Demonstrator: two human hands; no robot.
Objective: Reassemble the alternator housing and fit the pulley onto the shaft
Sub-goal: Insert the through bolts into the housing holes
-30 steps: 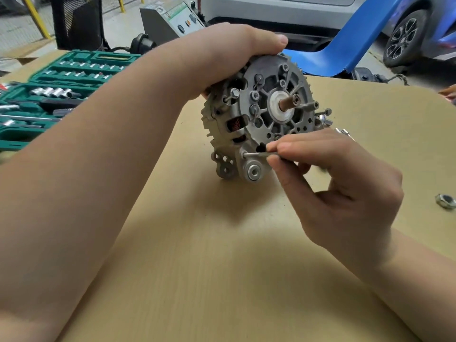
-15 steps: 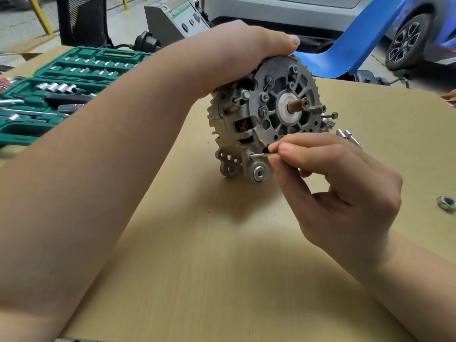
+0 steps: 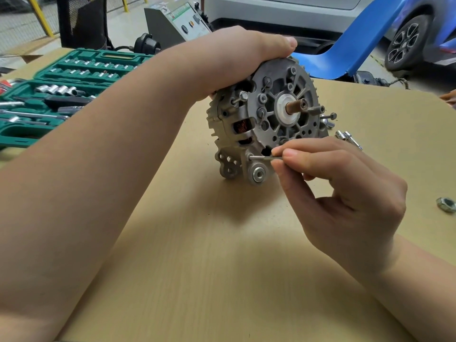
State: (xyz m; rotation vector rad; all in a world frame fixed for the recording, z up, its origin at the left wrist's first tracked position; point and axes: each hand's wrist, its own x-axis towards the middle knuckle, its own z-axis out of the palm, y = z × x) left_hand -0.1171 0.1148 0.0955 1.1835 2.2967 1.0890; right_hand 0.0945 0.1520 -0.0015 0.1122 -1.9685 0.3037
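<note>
A grey alternator (image 3: 269,119) stands on edge on the tan table (image 3: 197,255), its slotted end face turned toward me and its bare shaft (image 3: 296,106) sticking out. My left hand (image 3: 237,58) grips the top of the housing from behind. My right hand (image 3: 340,191) pinches a long thin housing bolt (image 3: 261,157) between thumb and fingertips; the bolt's tip sits in a hole by the lower mounting ear. Two other long bolts (image 3: 327,117) stick out of the housing's right side. No pulley shows.
An open green socket set (image 3: 56,95) lies at the left. A loose hex nut (image 3: 446,204) rests at the right edge, and small metal sockets (image 3: 349,139) lie behind my right hand. A grey machine (image 3: 177,21) and a blue car panel (image 3: 350,50) stand beyond the table.
The view has shifted slightly. My right hand keeps its pinch on the bolt at the same hole, and my left hand keeps holding the housing.
</note>
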